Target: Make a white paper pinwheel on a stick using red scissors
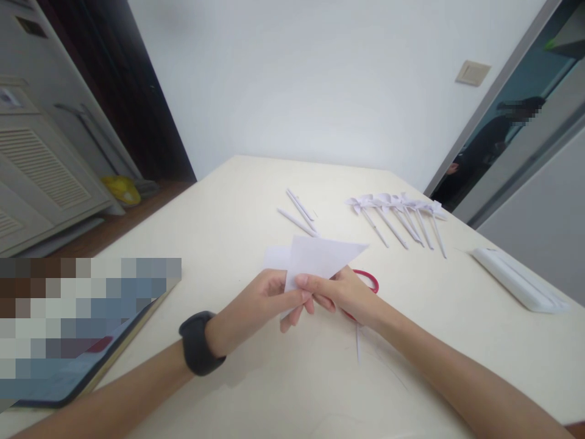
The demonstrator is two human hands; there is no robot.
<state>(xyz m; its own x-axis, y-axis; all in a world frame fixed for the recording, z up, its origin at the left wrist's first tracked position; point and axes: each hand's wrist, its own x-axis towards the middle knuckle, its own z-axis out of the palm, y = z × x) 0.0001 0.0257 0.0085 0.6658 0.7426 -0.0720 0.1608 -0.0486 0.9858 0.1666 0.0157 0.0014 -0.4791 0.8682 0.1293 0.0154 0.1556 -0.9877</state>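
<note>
A folded sheet of white paper [320, 256] is held up over the table between my two hands. My left hand [274, 296] pinches its lower left part, thumb in front and fingers behind. With thumb and fingers closed on the lower edge, my right hand [342, 292] grips the same sheet. Another piece of white paper [275, 258] shows behind it, mostly covered. Red-handled scissors [368, 277] lie under my right hand, their blades hidden. A thin white paper stick [358, 344] rests just below that hand.
Rolled paper sticks [299, 207] lie beyond the paper. Several paper pinwheels on sticks [395, 210] are lined up at the back right. A white plastic-wrapped pack [518, 280] is at the right, a tablet [105, 347] at the left. A person [487, 143] is beyond the doorway.
</note>
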